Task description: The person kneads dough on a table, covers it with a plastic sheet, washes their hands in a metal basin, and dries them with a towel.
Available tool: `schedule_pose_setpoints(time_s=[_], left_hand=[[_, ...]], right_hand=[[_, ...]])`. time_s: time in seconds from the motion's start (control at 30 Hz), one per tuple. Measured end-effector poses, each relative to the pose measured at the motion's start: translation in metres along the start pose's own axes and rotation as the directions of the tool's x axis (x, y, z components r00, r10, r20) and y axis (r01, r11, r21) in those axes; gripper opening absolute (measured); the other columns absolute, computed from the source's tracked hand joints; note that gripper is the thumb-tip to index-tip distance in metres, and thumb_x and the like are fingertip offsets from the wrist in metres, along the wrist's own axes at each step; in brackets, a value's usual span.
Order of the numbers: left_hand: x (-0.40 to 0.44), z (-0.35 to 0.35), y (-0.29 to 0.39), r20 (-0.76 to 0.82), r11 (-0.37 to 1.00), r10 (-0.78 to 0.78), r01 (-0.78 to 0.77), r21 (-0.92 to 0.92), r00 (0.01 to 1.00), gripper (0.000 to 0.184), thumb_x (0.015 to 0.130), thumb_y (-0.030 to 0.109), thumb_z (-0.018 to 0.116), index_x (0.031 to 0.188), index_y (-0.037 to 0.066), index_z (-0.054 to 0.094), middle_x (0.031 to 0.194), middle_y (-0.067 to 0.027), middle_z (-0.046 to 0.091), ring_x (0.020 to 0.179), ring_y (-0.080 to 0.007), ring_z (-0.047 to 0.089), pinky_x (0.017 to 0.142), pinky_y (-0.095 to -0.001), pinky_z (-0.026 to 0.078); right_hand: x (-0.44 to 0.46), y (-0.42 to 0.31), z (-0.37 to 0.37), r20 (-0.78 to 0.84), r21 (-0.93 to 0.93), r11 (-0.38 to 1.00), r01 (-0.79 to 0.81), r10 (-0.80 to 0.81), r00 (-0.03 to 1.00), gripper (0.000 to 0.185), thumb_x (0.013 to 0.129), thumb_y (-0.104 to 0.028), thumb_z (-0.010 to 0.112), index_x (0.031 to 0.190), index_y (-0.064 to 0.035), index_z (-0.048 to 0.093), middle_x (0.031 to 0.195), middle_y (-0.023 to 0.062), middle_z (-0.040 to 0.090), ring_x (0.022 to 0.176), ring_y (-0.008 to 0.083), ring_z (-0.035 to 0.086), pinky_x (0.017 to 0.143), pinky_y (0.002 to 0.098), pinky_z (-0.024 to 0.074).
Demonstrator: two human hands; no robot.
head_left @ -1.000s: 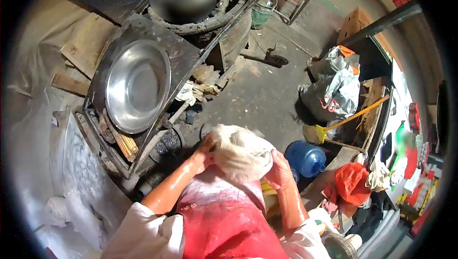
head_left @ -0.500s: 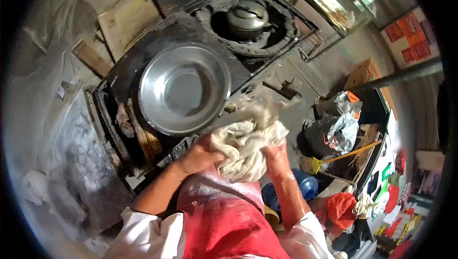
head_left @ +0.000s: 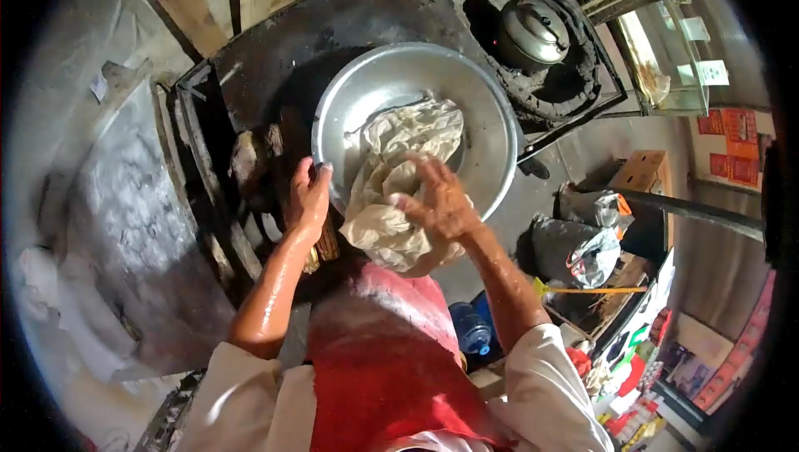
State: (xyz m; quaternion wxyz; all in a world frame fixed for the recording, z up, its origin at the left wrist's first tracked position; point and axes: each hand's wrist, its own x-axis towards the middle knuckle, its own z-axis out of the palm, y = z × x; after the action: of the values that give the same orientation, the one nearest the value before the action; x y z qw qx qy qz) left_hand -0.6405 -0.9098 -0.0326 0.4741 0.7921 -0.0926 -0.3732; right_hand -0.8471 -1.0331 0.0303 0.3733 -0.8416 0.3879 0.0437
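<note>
A crumpled cream cloth lies partly inside the wide metal basin, its lower part draped over the near rim. My right hand is over the cloth with its fingers spread. At the basin's left rim is my left hand, fingers apart and nothing held; whether it touches the rim is hard to tell. Both forearms look wet. The basin stands on a dark flat surface.
A metal kettle sits on the stove at the upper right. Firewood lies beside the basin. At the right are grey bags, a yellow-handled tool and a blue water bottle. A whitish board is at the left.
The cloth has gone from between both hands into the basin and over its rim. My left hand has let go and moved left. The view has turned toward the stove.
</note>
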Motion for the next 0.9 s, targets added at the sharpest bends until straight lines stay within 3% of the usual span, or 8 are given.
schedule_pose_setpoints(time_s=[0.07,0.17,0.23,0.33,0.53,0.63,0.8,0.9], left_hand=[[0.009,0.011,-0.008,-0.108,0.996,0.017,-0.007,0.094,0.994,0.041,0.095,0.025,0.061,0.127,0.000,0.052,0.109,-0.0064,0.062,0.094,-0.0133,0.054,0.085,-0.0287,0.044],[0.008,0.018,-0.003,0.015,0.948,-0.049,0.051,-0.315,0.999,0.037,0.091,0.021,0.064,0.120,-0.002,0.056,0.103,-0.0065,0.064,0.089,-0.0146,0.056,0.082,-0.0290,0.045],[0.012,0.028,-0.006,0.048,0.818,0.013,0.017,-0.574,0.999,0.031,0.088,0.014,0.063,0.115,-0.002,0.059,0.099,-0.0069,0.065,0.085,-0.0148,0.058,0.080,-0.0290,0.046],[0.006,0.029,0.009,0.017,0.920,-0.021,0.026,-0.392,1.000,0.027,0.086,0.009,0.061,0.111,-0.002,0.061,0.096,-0.0080,0.066,0.082,-0.0154,0.060,0.077,-0.0300,0.048],[0.009,0.029,0.012,-0.069,0.992,-0.043,0.035,-0.120,0.997,0.026,0.084,0.011,0.059,0.105,-0.003,0.063,0.092,-0.0095,0.068,0.081,-0.0161,0.061,0.076,-0.0327,0.049],[0.025,0.023,0.021,0.100,0.995,0.053,-0.061,0.074,0.994,0.025,0.084,0.011,0.060,0.103,-0.005,0.063,0.087,-0.0142,0.069,0.077,-0.0224,0.064,0.074,-0.0344,0.050],[0.043,0.032,0.029,0.110,0.986,0.163,-0.161,-0.032,0.980,0.024,0.084,0.008,0.059,0.105,-0.004,0.064,0.089,-0.0130,0.069,0.080,-0.0201,0.064,0.077,-0.0329,0.050],[0.039,0.041,0.040,0.065,0.963,0.178,-0.160,-0.218,0.982,0.023,0.085,0.004,0.057,0.105,-0.003,0.064,0.091,-0.0098,0.068,0.081,-0.0151,0.062,0.077,-0.0306,0.049]], right_hand=[[-0.004,0.003,0.040,0.082,-0.018,0.989,0.144,-0.142,0.986,0.087,0.080,-0.055,0.067,0.146,-0.0106,0.035,0.146,0.0265,0.036,0.133,0.0451,0.038,0.108,0.0508,0.0365],[-0.015,-0.038,0.062,0.180,-0.154,0.983,0.098,-0.069,0.981,0.093,0.078,-0.065,0.063,0.147,-0.0108,0.033,0.144,0.0284,0.036,0.127,0.0483,0.044,0.103,0.0560,0.0399],[-0.008,-0.043,0.095,0.093,-0.167,0.977,0.136,-0.122,0.988,0.080,0.083,-0.050,0.063,0.145,-0.0060,0.036,0.139,0.0280,0.042,0.120,0.0447,0.050,0.098,0.0539,0.0438],[0.012,-0.079,0.100,-0.025,-0.283,0.959,0.016,-0.024,0.999,0.048,0.086,-0.019,0.054,0.129,0.0019,0.047,0.123,0.0231,0.054,0.109,0.0408,0.056,0.088,0.0489,0.0488],[-0.032,-0.006,0.079,-0.040,-0.605,0.720,0.340,-0.454,0.890,0.043,0.080,-0.021,0.059,0.119,-0.0037,0.059,0.117,0.0102,0.058,0.102,0.0270,0.059,0.083,0.0431,0.0483],[-0.065,0.069,0.035,0.076,-0.737,0.613,0.284,-0.342,0.936,0.039,0.079,-0.029,0.061,0.114,-0.0127,0.063,0.117,0.0071,0.057,0.109,0.0265,0.054,0.096,0.0453,0.0424],[-0.051,0.081,-0.024,0.040,-0.672,0.686,0.278,-0.341,0.939,0.038,0.079,-0.015,0.058,0.116,-0.0084,0.062,0.115,0.0133,0.059,0.108,0.0319,0.056,0.093,0.0484,0.0439],[-0.039,0.046,0.054,0.022,-0.303,0.913,0.273,-0.279,0.960,0.042,0.085,-0.025,0.060,0.123,-0.0077,0.058,0.122,0.0144,0.056,0.114,0.0371,0.053,0.099,0.0565,0.0387]])
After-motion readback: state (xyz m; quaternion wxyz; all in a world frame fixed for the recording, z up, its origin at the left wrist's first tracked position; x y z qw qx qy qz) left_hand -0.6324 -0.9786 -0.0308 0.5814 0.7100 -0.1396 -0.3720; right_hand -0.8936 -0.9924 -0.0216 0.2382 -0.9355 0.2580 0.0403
